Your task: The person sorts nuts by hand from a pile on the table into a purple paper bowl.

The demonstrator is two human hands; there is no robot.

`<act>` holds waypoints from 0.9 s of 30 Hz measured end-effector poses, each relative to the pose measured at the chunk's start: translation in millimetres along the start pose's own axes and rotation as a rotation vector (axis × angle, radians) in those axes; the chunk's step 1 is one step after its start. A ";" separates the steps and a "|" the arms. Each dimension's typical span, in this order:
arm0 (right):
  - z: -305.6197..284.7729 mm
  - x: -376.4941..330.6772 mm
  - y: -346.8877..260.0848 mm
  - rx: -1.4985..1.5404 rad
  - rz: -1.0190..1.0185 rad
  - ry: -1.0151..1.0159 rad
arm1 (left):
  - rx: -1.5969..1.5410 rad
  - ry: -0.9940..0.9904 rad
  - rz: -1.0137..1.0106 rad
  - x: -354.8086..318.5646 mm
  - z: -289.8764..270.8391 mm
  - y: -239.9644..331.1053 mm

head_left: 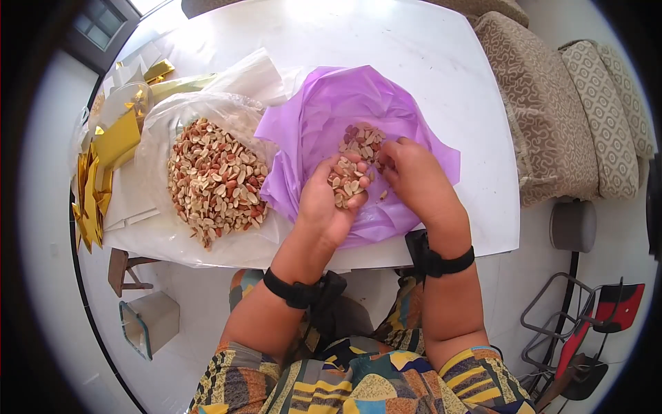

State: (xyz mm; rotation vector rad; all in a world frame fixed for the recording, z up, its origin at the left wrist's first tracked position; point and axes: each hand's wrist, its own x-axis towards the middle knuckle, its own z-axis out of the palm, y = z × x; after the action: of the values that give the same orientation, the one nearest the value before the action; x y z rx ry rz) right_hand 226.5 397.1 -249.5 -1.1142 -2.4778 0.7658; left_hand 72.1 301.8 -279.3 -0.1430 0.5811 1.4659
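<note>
My left hand (329,205) is cupped palm up over a purple plastic bag (324,117) and holds a small heap of peanuts (345,181). Touching the nuts at the far edge of that heap are the bent fingers of my right hand (414,176). More peanuts lie inside the purple bag (364,136) just beyond my fingers. To the left, a big pile of peanuts (215,181) sits in an open clear plastic bag (162,124). Both wrists wear black bands.
The bags rest on a white table (441,76). Gold foil sheets (103,165) and white paper lie at its left end. A patterned sofa (552,117) stands on the right, a small bin (148,323) and stool on the floor at left, a chair frame (579,331) at lower right.
</note>
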 end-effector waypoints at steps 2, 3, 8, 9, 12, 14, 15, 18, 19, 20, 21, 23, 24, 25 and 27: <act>1.7 1.0 1.4 -0.017 0.006 0.014 | -0.004 -0.007 0.000 -0.1 -0.5 0.2; 1.8 1.1 1.9 -0.031 0.002 0.017 | -0.009 -0.016 0.000 0.0 -1.2 0.0; 2.1 1.7 1.7 -0.080 -0.007 0.026 | -0.028 -0.027 -0.015 -0.4 -1.1 1.3; 2.1 1.8 1.6 -0.080 -0.004 0.022 | -0.026 -0.024 -0.016 -0.9 -0.6 1.5; 0.8 1.8 1.1 -0.070 0.000 0.011 | -0.024 -0.015 -0.020 -0.8 -0.7 1.5; -0.9 1.7 -0.2 -0.059 0.002 0.005 | -0.024 -0.008 -0.023 -0.6 -1.1 1.3; -2.3 1.8 -1.5 -0.042 0.006 -0.003 | -0.023 -0.011 -0.022 -0.5 -1.1 1.2; -0.4 2.5 0.3 -0.024 -0.009 0.001 | -0.014 -0.008 -0.014 -1.1 -0.9 1.2; -0.3 2.8 1.3 -0.026 -0.027 0.014 | -0.007 -0.004 -0.010 -1.0 -0.1 1.1; -1.8 3.2 2.0 -0.028 -0.026 0.015 | -0.007 -0.005 -0.011 -0.9 0.6 0.9; -4.1 3.5 2.6 0.041 -0.017 0.022 | -0.010 -0.005 -0.015 -0.7 1.3 0.6; -10.2 5.3 -4.9 0.113 -0.011 0.025 | -0.013 -0.001 -0.013 -1.2 1.1 1.5; -17.0 5.8 -10.5 0.200 0.045 -0.018 | 0.001 -0.022 -0.018 -1.2 1.2 1.9; -23.8 6.1 -17.2 0.283 0.102 -0.060 | 0.013 -0.045 -0.026 -0.7 1.4 1.5; -27.5 4.7 -30.9 0.481 0.086 -0.069 | 0.041 -0.016 -0.006 -0.9 2.0 -0.5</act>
State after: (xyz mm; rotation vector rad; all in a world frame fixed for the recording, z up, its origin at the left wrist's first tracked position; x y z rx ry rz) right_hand 218.5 393.0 -208.8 -1.0255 -2.1331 1.3556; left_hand 73.1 301.8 -277.3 -0.1008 0.5973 1.4473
